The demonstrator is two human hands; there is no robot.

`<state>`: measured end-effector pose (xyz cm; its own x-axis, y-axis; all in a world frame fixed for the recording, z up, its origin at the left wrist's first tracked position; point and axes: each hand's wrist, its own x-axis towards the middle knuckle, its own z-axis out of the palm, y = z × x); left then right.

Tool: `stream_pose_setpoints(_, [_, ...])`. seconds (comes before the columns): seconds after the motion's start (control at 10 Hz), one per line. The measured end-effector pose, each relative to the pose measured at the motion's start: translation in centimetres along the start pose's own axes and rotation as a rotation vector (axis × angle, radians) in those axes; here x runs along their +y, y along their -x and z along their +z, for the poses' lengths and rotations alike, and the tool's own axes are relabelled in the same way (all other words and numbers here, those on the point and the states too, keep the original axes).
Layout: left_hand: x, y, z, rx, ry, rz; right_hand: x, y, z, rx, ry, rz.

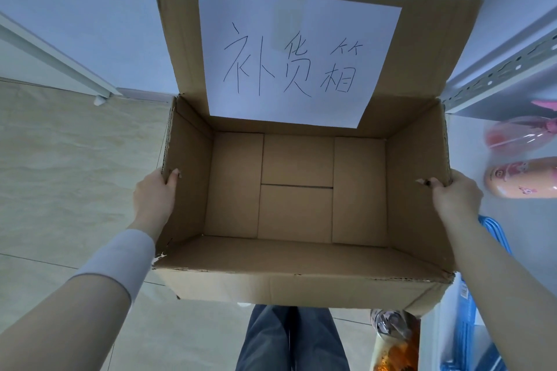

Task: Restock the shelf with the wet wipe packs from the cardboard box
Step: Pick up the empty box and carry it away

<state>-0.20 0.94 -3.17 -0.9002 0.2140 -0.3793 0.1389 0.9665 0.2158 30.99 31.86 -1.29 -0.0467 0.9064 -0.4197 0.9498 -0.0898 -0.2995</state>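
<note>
While left grip and right grip clasp its side walls, the cardboard box is empty; restocking seems done.

One view only: wide-angle camera on the person's head. Looks steeply down, close, into the open brown cardboard box, which fills mid-frame. Beige tiled floor at left edge, grey perforated metal shelf upright at right; person's trousered legs at bottom.
</note>
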Motion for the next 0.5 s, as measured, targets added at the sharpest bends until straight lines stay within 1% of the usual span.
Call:
stream_pose_setpoints(0.2, [-0.2, -0.5, 0.2, -0.014, 0.017, -0.026, -0.3, -0.1, 0.0, -0.003, 0.008, 0.021])
stream_pose_setpoints(0.3, [0.1, -0.1, 0.0, -0.068, 0.079, -0.076, -0.2, 0.4, -0.1, -0.06, 0.027, 0.023])
stream_pose_setpoints(0.4, [0.7, 0.9, -0.8, -0.065, 0.167, -0.057, -0.2, 1.2, -1.0, -0.027, 0.028, -0.024])
stream_pose_setpoints(0.5, [2.9, 2.3, -2.6, 0.058, 0.066, 0.104, -1.4, 2.4, -2.0, 0.108, 0.089, -0.167])
